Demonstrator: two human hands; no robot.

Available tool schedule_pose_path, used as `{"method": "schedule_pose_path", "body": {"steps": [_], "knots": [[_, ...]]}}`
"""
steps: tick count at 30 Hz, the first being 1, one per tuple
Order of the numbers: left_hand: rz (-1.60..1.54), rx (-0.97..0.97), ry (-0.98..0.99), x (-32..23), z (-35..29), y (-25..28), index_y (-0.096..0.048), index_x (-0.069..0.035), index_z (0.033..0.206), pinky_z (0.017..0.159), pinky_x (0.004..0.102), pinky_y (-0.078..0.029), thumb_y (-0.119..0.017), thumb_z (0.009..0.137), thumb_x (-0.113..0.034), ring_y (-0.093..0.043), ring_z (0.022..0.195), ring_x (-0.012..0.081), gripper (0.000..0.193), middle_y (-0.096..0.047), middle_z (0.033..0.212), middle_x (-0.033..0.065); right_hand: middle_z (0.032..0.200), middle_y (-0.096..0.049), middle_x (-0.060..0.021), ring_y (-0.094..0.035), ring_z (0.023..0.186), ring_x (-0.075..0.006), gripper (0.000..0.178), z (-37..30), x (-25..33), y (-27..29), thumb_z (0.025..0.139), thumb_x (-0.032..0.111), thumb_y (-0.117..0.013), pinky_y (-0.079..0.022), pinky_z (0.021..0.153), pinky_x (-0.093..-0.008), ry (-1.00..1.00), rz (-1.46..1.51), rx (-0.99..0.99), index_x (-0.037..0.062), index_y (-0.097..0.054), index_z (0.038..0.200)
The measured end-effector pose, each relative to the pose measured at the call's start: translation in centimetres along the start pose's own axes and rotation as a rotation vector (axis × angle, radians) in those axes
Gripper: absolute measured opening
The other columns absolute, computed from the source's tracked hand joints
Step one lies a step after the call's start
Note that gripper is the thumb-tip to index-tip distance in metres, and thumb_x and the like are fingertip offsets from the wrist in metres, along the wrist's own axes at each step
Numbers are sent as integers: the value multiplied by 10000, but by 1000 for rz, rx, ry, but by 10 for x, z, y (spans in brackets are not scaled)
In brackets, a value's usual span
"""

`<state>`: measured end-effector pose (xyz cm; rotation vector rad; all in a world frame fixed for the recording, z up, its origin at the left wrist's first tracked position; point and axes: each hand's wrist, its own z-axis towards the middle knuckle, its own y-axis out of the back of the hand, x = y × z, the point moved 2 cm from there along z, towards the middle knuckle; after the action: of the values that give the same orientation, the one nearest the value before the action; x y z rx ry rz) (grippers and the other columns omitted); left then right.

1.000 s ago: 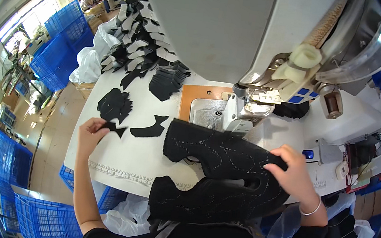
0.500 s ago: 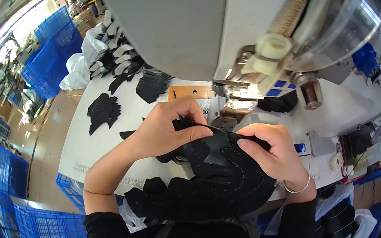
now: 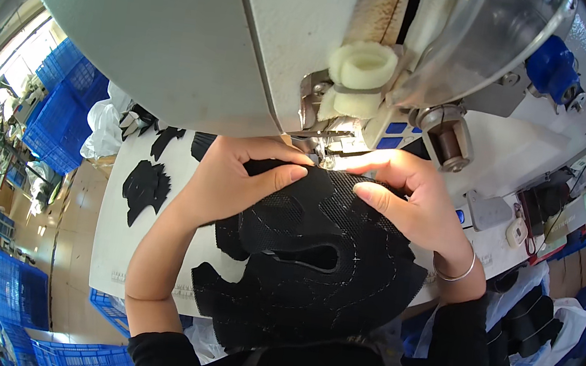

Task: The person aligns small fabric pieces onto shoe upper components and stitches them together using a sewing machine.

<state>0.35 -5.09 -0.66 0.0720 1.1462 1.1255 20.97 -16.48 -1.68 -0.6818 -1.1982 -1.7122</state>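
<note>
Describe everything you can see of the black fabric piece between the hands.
The black fabric piece looks flexible, with mesh patches, pale broken lines curving over it, an elongated opening near the middle and a notch at left. The left hand and right hand hold its far edge close to the sewing machine; its near part reaches past the edge of the table.

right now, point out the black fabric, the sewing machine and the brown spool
Black fabric (image 3: 309, 287), head view: middle, just below the opening
Sewing machine (image 3: 193, 39), head view: grey housing
Brown spool (image 3: 450, 146), head view: brown middle
</note>
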Motion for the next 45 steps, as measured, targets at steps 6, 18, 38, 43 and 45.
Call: {"method": "schedule_pose_path", "body": {"steps": [6,18,38,43,45], "knots": [[28,70,345,6,14,5,-730,-15,968,805,233,-493,-757,820,-161,-617,861,85,210,-703,920,18,683,-537,57,-395,609,22,164,7,-15,-2,890,53,-605,-302,519,-175,-108,288,-64,-20,-548,1026],[-23,118,376,22,32,9,-658,-15,1106,842,281,-500,-755,818,-133,-607,953,133,326,-672,1053,39,690,-547,40,-411,627,29,86,5,-21,-6,894,15,-578,-323,525,-179,-117,292,-143,-16,-505,926],[922,-133,-511,-6,-30,-28,-681,-75,1075,1007,456,-391,-664,691,-103,-624,1049,233,386,-654,1142,50,997,-652,-82,-603,923,-83,229,6,-13,-9,885,-22,-633,-489,785,-217,-89,344,-29,-1,-534,1090],[972,-139,-531,-11,-24,-27,-676,-49,1062,978,459,-411,-633,702,-97,-628,1025,236,366,-654,1099,54,1076,-623,-81,-592,951,-87,246,4,-18,-10,873,-37,-640,-498,783,-226,-116,281,-18,1,-534,1091],[973,-125,-529,-14,-21,-26,-675,-40,1059,969,457,-417,-633,701,-102,-631,1012,236,365,-654,1086,54,1092,-614,-80,-587,958,-87,248,3,-18,-11,870,-43,-640,-499,781,-226,-183,274,-14,1,-534,1090]]}}
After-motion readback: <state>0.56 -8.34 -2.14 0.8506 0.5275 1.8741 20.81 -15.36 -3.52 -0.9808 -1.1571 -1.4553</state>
